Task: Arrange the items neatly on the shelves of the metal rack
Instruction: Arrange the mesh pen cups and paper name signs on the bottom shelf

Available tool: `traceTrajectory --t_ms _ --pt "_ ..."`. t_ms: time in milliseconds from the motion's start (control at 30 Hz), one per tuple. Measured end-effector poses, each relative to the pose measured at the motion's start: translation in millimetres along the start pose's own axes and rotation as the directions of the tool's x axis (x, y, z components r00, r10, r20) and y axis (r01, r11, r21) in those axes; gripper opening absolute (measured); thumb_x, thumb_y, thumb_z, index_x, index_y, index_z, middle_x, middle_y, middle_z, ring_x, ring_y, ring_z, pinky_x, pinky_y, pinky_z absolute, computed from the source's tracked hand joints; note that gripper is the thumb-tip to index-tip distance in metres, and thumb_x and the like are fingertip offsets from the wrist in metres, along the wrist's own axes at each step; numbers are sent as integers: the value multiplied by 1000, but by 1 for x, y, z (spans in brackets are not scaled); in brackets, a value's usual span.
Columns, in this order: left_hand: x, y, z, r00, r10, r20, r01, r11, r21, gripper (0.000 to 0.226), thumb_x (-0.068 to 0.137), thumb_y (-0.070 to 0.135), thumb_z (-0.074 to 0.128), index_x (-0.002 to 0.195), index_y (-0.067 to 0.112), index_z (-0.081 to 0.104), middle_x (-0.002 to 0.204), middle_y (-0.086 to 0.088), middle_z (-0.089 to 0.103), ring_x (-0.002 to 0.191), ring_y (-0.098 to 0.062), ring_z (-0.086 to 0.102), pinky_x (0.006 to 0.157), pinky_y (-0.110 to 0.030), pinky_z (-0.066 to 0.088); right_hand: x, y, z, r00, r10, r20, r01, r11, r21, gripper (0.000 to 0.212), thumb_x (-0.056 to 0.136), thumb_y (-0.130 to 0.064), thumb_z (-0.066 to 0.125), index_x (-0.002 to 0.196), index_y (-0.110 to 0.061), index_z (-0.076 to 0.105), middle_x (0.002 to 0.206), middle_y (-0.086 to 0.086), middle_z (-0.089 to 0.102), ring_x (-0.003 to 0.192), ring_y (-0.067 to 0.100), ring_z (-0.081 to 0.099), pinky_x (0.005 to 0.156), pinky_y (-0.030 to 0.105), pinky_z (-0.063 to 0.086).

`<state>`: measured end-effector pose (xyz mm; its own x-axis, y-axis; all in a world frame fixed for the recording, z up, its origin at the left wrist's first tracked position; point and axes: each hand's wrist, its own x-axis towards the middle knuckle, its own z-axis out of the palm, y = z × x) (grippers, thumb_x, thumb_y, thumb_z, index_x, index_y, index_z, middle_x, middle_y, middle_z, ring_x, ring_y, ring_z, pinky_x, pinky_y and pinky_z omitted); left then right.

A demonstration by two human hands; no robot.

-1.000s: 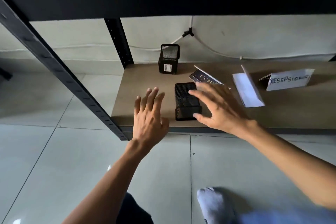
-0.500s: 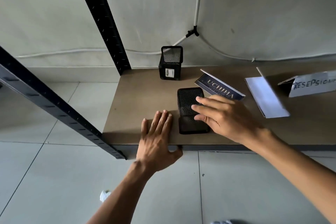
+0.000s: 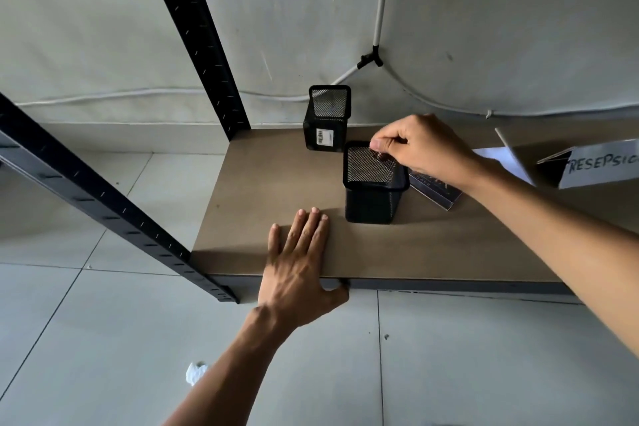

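Two mesh cups on the rack shelf

The right hand (image 3: pixel 420 149) pinches the near mesh cup (image 3: pixel 375 183) by its rim, upright; the left hand (image 3: pixel 297 270) lies flat on the shelf (image 3: pixel 259 190).

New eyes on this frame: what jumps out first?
The right hand pinching the rim of the upright black mesh cup mid-shelf. Behind it stands a second mesh cup with a barcode label; the left hand lies flat on the front edge of the shelf.

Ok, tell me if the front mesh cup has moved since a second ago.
Yes. The front cup lay on its side; now it is upright, its rim nearer the rear cup, pinched by the right hand.
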<state>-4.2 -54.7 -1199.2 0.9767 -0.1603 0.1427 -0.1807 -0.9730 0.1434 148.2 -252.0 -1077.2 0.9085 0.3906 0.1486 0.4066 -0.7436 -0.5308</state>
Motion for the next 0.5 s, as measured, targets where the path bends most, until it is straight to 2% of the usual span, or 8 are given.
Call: traceTrajectory --t_ms 33,100,200,267,333,367,433,500 --pt "0 0 0 1000 3 0 -3 1000 1 101 66 68 50 148 9 39 157 -8 31 146 -25 25 114 -56 26 3 2 1 1000 9 8 -9 1000 12 16 90 -34 62 95 -26 75 81 -3 73 66 -3 63 69 24 47" --pt "1 0 0 1000 4 -7 -4 1000 0 101 65 68 50 147 9 40 156 -8 33 146 -25 27 113 -56 27 6 2 3 999 29 18 -30 1000 10 17 89 -35 62 94 -25 75 68 -7 69 47 -12 53 60 21 39" --pt "1 0 1 1000 3 -13 -3 1000 -5 101 65 68 50 147 9 41 156 -8 33 146 -25 27 113 -57 26 9 2 3 999 43 29 -43 999 -7 19 89 -37 62 94 -23 74 50 -15 57 43 -6 52 58 21 35" --pt "1 -1 1 1000 7 -6 -7 1000 -8 102 66 69 49 148 9 39 157 -8 31 146 -24 25 114 -56 25 9 1 0 998 46 41 -44 998 -49 23 90 -41 60 99 -25 74 63 -12 65 51 1 54 63 23 37" --pt "1 -1 1 1000 6 10 -6 1000 -12 103 68 70 48 150 10 35 159 -6 27 148 -22 20 116 -55 21 9 0 -2 998 41 41 -37 995 -97 31 91 -48 55 102 -26 72 86 -2 73 76 15 64 72 29 48" --pt "1 -1 0 1000 5 19 -4 1000 -19 103 68 71 46 152 12 32 160 -5 23 149 -21 15 117 -54 18 9 -2 -3 999 33 27 -30 993 -116 36 91 -51 52 103 -24 71 90 1 73 84 20 66 77 32 51" --pt "1 -2 0 999 -1 45 2 1000 -31 104 70 72 43 154 14 23 162 -2 13 149 -16 2 120 -52 10 10 -7 -5 1000 14 -26 -17 992 -127 41 92 -53 49 101 -19 70 90 1 72 88 24 65 78 34 51" --pt "2 -2 -1 998 -3 63 5 999 -34 105 71 73 41 155 16 19 163 0 7 148 -13 -5 120 -50 4 14 -17 -7 996 11 -85 -22 991 -131 38 91 -52 51 97 -19 69 86 -4 70 86 22 64 73 29 46"
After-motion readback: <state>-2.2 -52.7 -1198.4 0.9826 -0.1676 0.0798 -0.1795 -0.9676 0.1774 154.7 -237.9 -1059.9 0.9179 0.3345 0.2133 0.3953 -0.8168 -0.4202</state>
